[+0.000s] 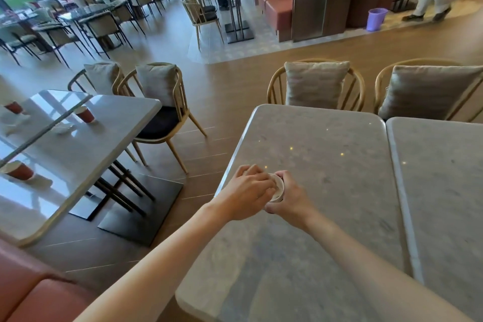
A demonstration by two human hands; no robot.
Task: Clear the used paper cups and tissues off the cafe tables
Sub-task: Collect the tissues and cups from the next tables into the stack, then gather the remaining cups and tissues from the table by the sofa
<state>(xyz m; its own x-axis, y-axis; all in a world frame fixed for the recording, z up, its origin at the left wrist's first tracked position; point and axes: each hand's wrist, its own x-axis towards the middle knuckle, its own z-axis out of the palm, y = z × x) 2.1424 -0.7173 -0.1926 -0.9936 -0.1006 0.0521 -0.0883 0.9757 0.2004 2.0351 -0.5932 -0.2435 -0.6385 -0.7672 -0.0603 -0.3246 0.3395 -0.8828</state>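
1. Gripping the paper cup (277,188) on the near tabletop (326,144), the right hand (290,197) is wrapping its side while the left hand (248,191) fingers (261,192) are curling over its rim
2. Judging next: lifting it away, then clearing the red cups (85,114) and tissues (62,128) waiting on the left tabletop (125,123)

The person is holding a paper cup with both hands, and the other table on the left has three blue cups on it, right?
Not quite. The head view shows the three cups on the left table are red, not blue. The rest holds: the left hand and right hand hold a paper cup.
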